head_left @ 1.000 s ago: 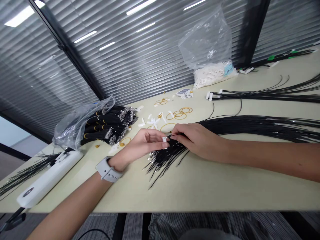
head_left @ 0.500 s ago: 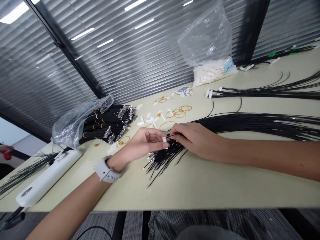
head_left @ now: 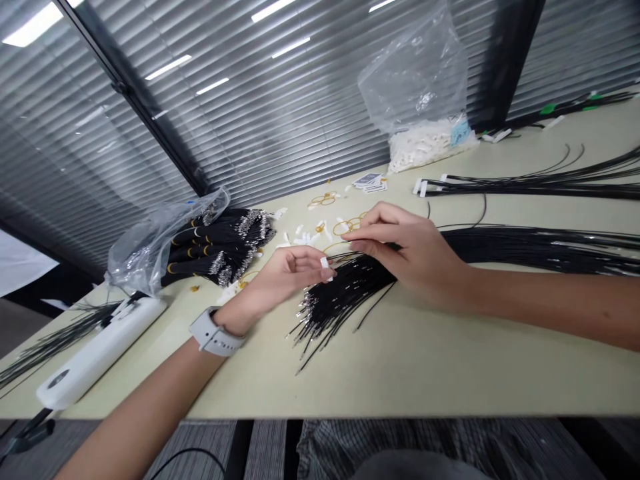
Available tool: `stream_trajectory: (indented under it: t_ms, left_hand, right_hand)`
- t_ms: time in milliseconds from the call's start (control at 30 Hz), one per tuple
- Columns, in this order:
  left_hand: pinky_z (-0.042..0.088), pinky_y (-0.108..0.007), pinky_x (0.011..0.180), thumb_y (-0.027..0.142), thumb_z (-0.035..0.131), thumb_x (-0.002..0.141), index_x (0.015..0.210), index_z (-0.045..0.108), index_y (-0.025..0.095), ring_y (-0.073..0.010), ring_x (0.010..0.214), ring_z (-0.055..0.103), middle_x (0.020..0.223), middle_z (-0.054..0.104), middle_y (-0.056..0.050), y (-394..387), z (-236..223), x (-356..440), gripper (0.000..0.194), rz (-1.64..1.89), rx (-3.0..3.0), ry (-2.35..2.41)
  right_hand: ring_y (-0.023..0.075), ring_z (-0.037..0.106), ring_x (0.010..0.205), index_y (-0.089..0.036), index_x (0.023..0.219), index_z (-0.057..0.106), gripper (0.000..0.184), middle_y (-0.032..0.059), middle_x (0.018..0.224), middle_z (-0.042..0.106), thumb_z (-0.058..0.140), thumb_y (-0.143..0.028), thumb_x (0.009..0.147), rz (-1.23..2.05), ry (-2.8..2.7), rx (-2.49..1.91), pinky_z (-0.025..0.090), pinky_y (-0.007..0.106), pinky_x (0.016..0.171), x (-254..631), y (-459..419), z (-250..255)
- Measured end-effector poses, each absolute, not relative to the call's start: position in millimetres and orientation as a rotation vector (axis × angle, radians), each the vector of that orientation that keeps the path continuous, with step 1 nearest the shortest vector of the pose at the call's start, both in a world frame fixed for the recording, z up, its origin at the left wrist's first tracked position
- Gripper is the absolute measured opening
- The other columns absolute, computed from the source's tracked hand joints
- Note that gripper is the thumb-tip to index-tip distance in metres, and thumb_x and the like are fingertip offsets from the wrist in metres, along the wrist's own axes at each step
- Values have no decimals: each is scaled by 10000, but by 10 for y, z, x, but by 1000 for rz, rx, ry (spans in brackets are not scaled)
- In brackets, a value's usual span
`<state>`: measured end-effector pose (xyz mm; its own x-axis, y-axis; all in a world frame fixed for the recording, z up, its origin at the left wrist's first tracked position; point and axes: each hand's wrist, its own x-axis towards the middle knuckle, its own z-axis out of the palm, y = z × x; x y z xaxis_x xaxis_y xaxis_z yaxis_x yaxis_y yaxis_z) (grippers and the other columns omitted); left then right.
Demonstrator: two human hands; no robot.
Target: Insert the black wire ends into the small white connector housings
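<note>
My left hand pinches a small white plastic connector between thumb and fingertips, held just above the loose ends of a thick bundle of black wires. Those ends carry small silver metal tips and fan out over the table. My right hand is raised over the bundle, thumb and index finger drawn close together; whether something thin is between them, I cannot make out. Dark thin strands run close to the connector, but whether one sits in it is unclear.
Loose white connectors and yellow rubber bands lie behind my hands. A plastic bag of white connectors stands at the back. Banded black wire bundles and a white power strip are at left; more wires lie right.
My right hand has moved up and right, away from the connector where it was pinching a black wire. My left hand keeps the connector, shifted slightly up and turned.
</note>
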<state>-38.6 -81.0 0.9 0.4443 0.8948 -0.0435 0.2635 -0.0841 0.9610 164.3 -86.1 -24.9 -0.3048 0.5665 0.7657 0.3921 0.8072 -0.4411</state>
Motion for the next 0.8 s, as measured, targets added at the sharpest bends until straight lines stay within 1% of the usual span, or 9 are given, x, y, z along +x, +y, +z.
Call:
stream_trajectory:
  t_ms: [100,200,267,367,433,500,600,700,800]
  left_hand:
    - [446,-212,677,175,714,666,804,606,95,-83,676,574,734,626,-28,-796,16,-402,193,738,1563,1002]
    - [443,-209,681,159,706,669,812,610,98,-83,686,573,741,625,-24,-796,24,-399,182,741,1535,1007]
    - [442,-215,697,151,706,665,795,607,102,-84,689,575,740,625,-19,-803,34,-391,171,749,1509,1019]
    - [441,-223,712,153,703,670,782,601,104,-87,692,575,730,621,-16,-812,51,-388,160,757,1505,1039]
    - [439,-217,715,170,698,683,798,603,106,-86,703,573,738,619,-18,-806,55,-403,163,742,1526,1043]
    - [437,-206,726,196,697,697,826,608,115,-82,725,574,771,624,-19,-789,47,-433,176,720,1546,1020]
    - [433,-188,721,230,688,716,863,616,134,-75,742,571,804,625,-16,-756,24,-484,189,698,1574,988]
    - [437,-190,719,238,685,717,884,615,135,-83,755,572,820,630,-25,-740,12,-509,207,687,1585,1005]
    - [442,-207,732,246,686,714,889,608,129,-95,769,575,829,635,-37,-746,18,-503,225,682,1597,1020]
  right_hand:
    - [104,477,679,-152,977,633,211,30,745,477,477,-252,874,214,-1998,-686,393,233,632,1649,-865,-270]
    - [109,456,686,-109,1045,584,257,47,787,449,409,-227,899,170,-2105,-676,398,243,643,1617,-859,-316]
    - [111,460,703,-112,1071,540,251,55,832,474,371,-198,907,149,-2121,-712,397,252,661,1603,-843,-339]
    - [97,472,673,-140,917,507,103,21,792,530,429,-198,883,234,-2074,-799,381,235,628,1612,-820,-342]
    - [82,450,603,-156,797,465,104,-14,692,522,484,-235,863,328,-2054,-840,355,219,577,1628,-811,-331]
    - [75,429,573,-165,792,463,152,-30,655,500,542,-287,833,392,-2051,-829,341,215,561,1641,-804,-320]
    - [82,445,625,-169,871,492,186,-18,716,510,565,-331,816,433,-2074,-756,347,215,594,1646,-793,-309]
    - [90,443,663,-157,825,490,109,3,748,520,445,-240,878,395,-2127,-733,335,218,616,1644,-786,-302]
    - [91,413,628,-150,771,498,105,0,707,506,438,-177,853,319,-2139,-790,315,223,608,1643,-786,-305]
